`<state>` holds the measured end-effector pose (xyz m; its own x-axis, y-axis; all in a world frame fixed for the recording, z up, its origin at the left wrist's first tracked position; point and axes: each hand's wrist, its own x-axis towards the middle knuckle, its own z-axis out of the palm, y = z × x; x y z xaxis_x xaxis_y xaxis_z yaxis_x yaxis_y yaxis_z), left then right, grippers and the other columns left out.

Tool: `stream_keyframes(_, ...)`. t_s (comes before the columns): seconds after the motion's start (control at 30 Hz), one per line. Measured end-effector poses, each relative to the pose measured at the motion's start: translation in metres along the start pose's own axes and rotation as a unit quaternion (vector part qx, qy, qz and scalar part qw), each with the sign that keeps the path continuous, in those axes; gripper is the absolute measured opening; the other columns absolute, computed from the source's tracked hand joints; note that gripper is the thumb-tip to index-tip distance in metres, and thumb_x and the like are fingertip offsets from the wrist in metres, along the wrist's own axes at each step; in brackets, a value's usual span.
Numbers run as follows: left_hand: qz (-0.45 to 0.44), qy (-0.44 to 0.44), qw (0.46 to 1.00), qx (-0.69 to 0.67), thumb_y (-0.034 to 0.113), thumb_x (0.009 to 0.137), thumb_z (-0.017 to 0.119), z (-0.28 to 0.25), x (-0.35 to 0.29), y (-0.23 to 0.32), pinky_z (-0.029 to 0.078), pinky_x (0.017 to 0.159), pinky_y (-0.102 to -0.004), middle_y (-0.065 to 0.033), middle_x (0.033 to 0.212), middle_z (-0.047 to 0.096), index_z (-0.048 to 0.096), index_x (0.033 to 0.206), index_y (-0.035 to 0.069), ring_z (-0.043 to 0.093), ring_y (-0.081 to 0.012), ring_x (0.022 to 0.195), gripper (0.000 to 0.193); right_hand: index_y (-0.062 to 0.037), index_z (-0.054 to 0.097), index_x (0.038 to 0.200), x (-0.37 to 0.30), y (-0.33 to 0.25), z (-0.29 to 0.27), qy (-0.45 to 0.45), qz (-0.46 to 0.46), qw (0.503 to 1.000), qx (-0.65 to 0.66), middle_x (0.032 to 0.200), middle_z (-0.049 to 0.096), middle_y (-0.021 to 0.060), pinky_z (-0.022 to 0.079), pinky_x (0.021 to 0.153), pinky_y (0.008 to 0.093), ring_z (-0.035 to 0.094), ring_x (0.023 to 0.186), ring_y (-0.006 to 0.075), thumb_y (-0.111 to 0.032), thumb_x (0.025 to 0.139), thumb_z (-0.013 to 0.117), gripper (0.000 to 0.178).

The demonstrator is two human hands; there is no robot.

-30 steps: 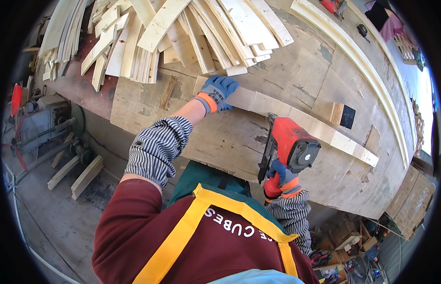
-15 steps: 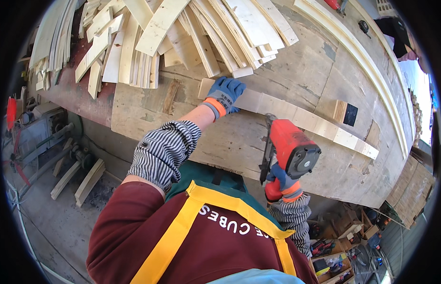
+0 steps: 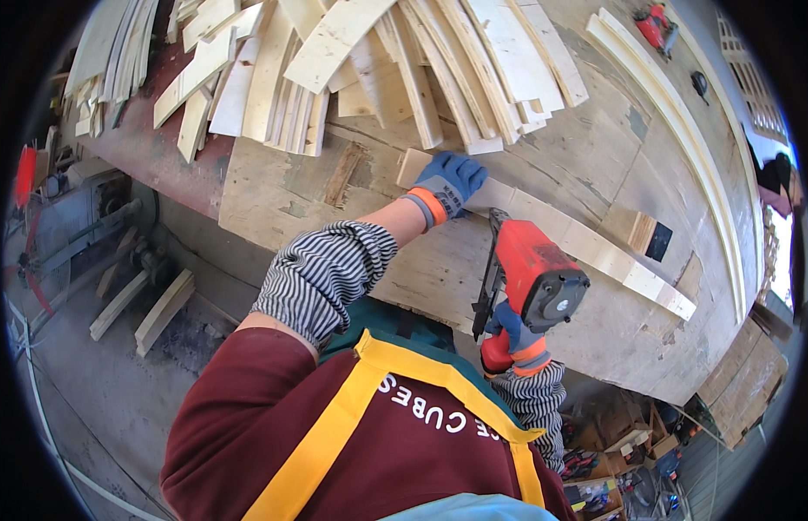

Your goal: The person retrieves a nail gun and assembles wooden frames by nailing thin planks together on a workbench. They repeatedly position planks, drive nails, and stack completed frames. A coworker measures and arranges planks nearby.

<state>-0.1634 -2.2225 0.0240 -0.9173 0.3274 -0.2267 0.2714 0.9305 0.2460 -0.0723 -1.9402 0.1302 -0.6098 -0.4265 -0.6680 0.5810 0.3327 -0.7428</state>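
Observation:
My left hand point(image 3: 452, 182), in a blue and grey glove with an orange cuff, is closed over a long pale wooden strip point(image 3: 586, 240) near its left end. The strip lies slantwise on the worktable point(image 3: 421, 278) and looks built up from shorter pieces. In my right hand point(image 3: 518, 334), gloved the same way, is the handle of a red nail gun point(image 3: 536, 265) with a black magazine. The gun's nose is over the strip's near edge, just right of my left hand; whether it touches is unclear. Fingers of my right hand are partly hidden by the gun.
A big pile of curved wooden pieces point(image 3: 421, 69) covers the far left of the table. Beyond the strip sits a wood block with a black end point(image 3: 643, 233). A long curved wooden rail point(image 3: 682, 130) runs along the right. Machinery point(image 3: 100, 226) stands at lower left.
The view has shifted, so the table, strip and pile appear further right. Relative to the strip, the nail gun has come leftward, nearer to my left hand. Both hands keep their grips.

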Motion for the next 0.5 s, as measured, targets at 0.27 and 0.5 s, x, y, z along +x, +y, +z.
stream_keyframes(0.27, 0.005, -0.022, 1.0, -0.005, 0.05, 0.07, 0.075, -0.002, -0.005, -0.005, 0.033, 0.106, -0.0463, -0.006, 0.13, 0.048, 0.045, 0.136, 0.013, 0.045, -0.0245, 0.123, 0.081, -0.001, 0.057, 0.091, 0.001, -0.029, 0.014, -0.026, 0.021, 0.999, 0.002, 0.07, 0.059, 0.0072, 0.046, 0.055, 0.0302, 0.055, 0.061, 0.0166, -0.012, 0.094, 0.055, 0.012)
stream_keyframes(0.5, 0.021, 0.047, 0.998, -0.022, 0.039, 0.074, 0.071, 0.008, -0.002, -0.007, 0.037, 0.101, -0.0449, -0.008, 0.124, 0.052, 0.05, 0.128, 0.012, 0.049, -0.0261, 0.117, 0.064, -0.0018, 0.06, 0.094, 0.003, -0.014, 0.006, -0.055, -0.02, 0.998, -0.023, 0.071, 0.061, 0.0078, 0.048, 0.056, 0.0315, 0.059, 0.062, 0.0188, -0.011, 0.092, 0.055, 0.01)
